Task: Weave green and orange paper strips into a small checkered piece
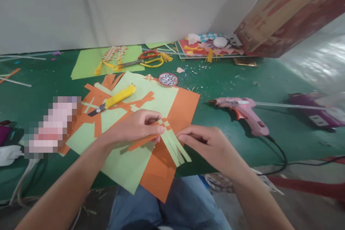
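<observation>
Between the thumb and fingers of my left hand point(142, 125) is a small woven piece of paper strips point(165, 124), with an orange and pale green checker pattern at its top. Long pale green strips point(175, 147) fan down from it toward me, and an orange strip point(144, 142) sticks out to the left. My right hand point(205, 142) is closed in a pinch at the right edge of the green strips; what its fingertips hold, if anything, is hidden. Under both hands lie pale green paper point(121, 165) and orange paper point(185, 104) sheets.
A yellow utility knife point(118, 97) lies on paper at left, its blade out. Behind are scissors point(151, 59) and a dish of small beads point(168, 79). A pink glue gun point(239, 109) rests at right, cord trailing. A blurred pink object point(54, 125) sits left.
</observation>
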A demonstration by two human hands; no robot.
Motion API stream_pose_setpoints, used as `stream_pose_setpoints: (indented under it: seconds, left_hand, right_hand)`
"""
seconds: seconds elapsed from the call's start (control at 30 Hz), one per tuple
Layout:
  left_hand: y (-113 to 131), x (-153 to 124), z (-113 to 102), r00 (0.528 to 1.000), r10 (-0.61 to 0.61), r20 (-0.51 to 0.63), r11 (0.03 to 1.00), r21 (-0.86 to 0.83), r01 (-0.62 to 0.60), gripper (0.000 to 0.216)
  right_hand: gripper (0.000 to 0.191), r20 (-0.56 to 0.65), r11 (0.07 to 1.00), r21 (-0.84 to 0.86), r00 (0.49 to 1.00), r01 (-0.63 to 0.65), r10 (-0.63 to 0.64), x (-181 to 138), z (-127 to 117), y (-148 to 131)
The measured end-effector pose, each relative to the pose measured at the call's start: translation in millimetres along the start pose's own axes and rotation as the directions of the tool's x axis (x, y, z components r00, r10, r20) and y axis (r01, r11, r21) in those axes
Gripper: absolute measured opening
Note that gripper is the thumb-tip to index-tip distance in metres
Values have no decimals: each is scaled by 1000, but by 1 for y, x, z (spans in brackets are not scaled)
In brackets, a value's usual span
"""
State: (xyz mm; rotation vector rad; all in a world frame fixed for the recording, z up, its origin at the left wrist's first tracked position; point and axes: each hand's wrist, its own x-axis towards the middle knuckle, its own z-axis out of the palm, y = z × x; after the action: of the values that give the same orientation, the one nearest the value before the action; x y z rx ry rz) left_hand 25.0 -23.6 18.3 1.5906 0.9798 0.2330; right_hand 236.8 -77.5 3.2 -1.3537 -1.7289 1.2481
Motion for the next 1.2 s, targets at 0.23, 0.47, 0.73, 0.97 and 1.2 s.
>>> stream_pose_setpoints:
  seconds: [0.23,0.47,0.73,0.97,1.2]
  left_hand:
    - [0,-1,1,998,-38,-43,999,10,39,27]
    - [1,1,2,994,-54,-96,998,29,57,25]
    - [-2,2,1,993,-43,-108,999,4,44,21]
    - [-1,0,0,998,-17,-60,1000,23,19,20]
    - [-1,1,-1,999,-13,40,1000,-10,13,26]
  right_hand:
    - [29,-293,795,565,954,220,-56,-2,-11,3]
    - [31,-556,627,690,820,362,138,-4,-24,-3]
    - [20,-219,959,279,976,56,7,-12,-8,2]
    - [49,-91,978,-201,995,-56,38,-6,5,5]
    - [23,20,1000,-7,1000,-22,23,1,9,3]
